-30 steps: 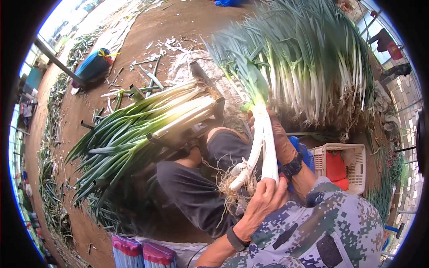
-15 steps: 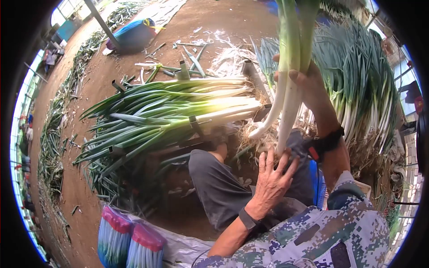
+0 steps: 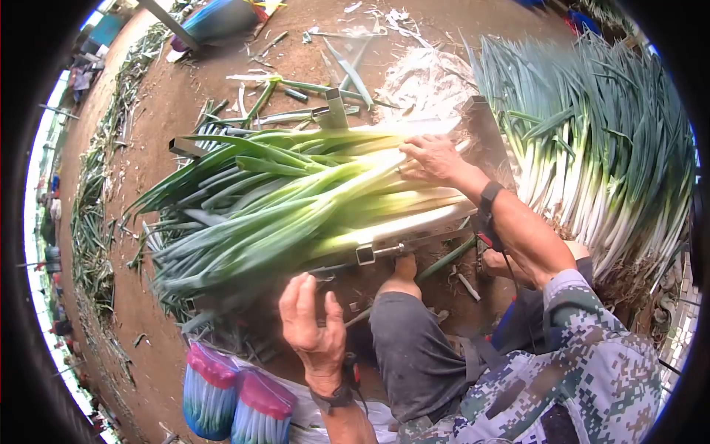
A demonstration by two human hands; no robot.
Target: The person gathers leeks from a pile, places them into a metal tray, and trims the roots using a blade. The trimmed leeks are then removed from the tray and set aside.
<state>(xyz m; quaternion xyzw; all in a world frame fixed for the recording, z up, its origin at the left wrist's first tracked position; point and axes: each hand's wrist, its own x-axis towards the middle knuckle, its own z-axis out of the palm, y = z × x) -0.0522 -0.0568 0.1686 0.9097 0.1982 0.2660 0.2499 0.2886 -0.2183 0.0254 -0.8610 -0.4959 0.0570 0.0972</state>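
Note:
Long green onions lie in a pile across a metal rack, leaves to the left and white ends to the right. My right hand rests on the white stalks at the pile's right side, its fingers curled over a stalk. Just below the leaves, my left hand is raised with the fingers up and apart from the thumb, holding nothing. The leaves near it are slightly blurred. Square metal posts of the rack stick up around the pile.
A large heap of untrimmed green onions with roots lies to the right. Two bagged bundles with pink tops stand at lower left. Leaf scraps and a whitish crumpled sheet lie on the dirt floor. My bent knee is below the rack.
The green onions held upright in my right hand now lie on the pile. My left hand has left their root ends and moved left. The camera view has shifted.

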